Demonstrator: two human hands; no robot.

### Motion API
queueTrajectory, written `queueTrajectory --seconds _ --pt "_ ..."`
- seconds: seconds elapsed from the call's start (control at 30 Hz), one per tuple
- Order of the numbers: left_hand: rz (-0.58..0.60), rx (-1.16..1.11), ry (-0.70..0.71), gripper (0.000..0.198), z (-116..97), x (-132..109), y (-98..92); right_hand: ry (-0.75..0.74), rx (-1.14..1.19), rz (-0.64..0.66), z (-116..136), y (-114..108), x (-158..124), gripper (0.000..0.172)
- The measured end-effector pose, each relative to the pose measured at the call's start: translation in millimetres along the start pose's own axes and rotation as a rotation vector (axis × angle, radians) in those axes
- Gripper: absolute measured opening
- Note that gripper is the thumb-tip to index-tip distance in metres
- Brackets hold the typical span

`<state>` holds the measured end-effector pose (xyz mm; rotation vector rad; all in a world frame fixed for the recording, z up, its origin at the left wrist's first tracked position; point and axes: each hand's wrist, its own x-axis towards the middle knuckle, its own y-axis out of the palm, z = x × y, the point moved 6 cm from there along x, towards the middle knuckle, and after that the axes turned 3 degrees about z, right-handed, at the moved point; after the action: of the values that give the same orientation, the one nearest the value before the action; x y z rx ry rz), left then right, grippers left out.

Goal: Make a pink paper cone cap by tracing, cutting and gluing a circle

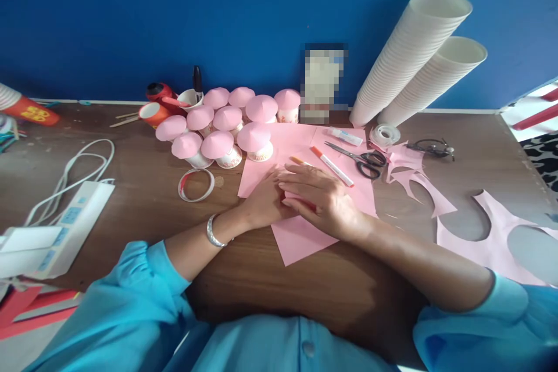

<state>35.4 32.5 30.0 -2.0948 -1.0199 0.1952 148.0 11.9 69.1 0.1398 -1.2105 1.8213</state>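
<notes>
Both my hands rest on a stack of pink paper sheets (300, 235) lying on the brown table. My right hand (320, 197) lies flat over the paper with its fingers stretched out to the left. My left hand (264, 203) sits partly under the right one, fingers pressed down on the paper; a silver bracelet circles its wrist. Nothing is lifted off the table. An orange marker (333, 166) and black scissors (361, 160) lie on the pink paper just beyond my right hand.
Several pink-topped paper cups (226, 122) cluster behind the paper. Two stacks of white cups (418, 52) lean on the blue wall. A tape roll (385, 134), a glue tube (346, 136), pink scraps (492, 232), a ring (196, 184) and a power strip (72, 221) lie around.
</notes>
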Motion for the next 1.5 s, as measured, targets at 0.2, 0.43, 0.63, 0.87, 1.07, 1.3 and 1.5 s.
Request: queueTrajectory --seconds 0.2,0.43,0.63,0.87,1.07,1.3,1.5 --pt "0.0 0.041 -0.066 0.037 8 -3 3.3 0.023 -0.068 -0.056 0 -5 -2 0.024" --pt "0.003 0.052 -0.065 0.042 10 -3 5.6 0.089 -0.096 -0.103 -4 -3 -2 0.027" --pt "-0.005 0.072 -0.081 0.044 12 -5 7.1 0.118 -0.113 -0.121 -3 -3 -3 0.03" --pt "0.011 0.085 -0.115 0.041 16 -8 9.2 0.097 -0.131 -0.146 -3 1 -4 0.028" --pt "-0.041 0.034 -0.1 0.053 13 -7 4.9 0.106 -0.078 -0.128 -6 -5 -7 0.031" --pt "-0.027 0.033 -0.138 0.055 13 -6 5.0 0.157 -0.038 -0.094 -12 -8 -8 0.034" --pt "0.037 0.096 -0.132 0.033 12 -6 6.6 0.134 -0.049 -0.114 -10 0 -4 0.021"
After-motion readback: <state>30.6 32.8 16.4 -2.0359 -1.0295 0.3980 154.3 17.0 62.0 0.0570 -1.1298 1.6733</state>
